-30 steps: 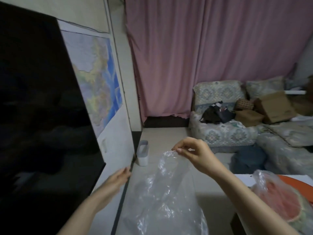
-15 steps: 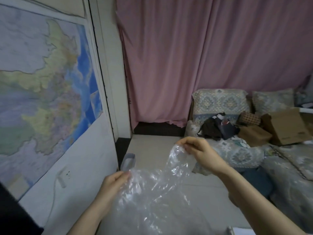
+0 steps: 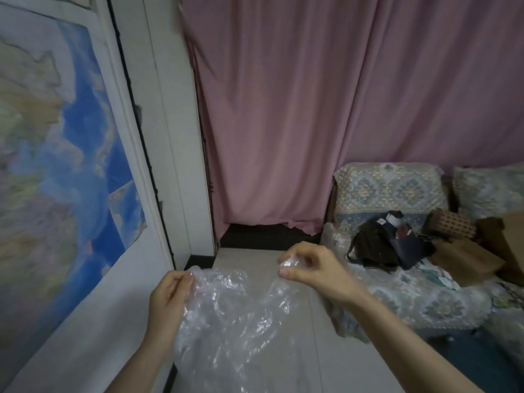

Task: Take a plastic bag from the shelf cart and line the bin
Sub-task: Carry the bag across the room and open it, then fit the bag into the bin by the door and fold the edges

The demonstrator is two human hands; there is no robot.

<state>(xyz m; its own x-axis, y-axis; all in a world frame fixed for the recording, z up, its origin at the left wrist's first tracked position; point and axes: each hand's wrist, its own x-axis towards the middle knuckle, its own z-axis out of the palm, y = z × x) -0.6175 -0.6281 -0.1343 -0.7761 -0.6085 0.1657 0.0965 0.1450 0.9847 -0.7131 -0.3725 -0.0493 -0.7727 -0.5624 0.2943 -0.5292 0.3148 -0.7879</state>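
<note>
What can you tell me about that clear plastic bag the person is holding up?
The plastic bag is thin, see-through film, heavily crinkled and catching small highlights. It hangs in the air in front of the person, over the pale floor, with its top edge stretched between two grips: the left hand pinches one corner, the right hand pinches the other, slightly higher. The rest droops loosely downward past the bottom of the view. Only the hands touch it; whether its mouth is open cannot be told.

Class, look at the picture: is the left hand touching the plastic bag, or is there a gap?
Touching. The head view shows the left hand pinching the bag at its top edge, the film bunched against the fingertips.
</note>
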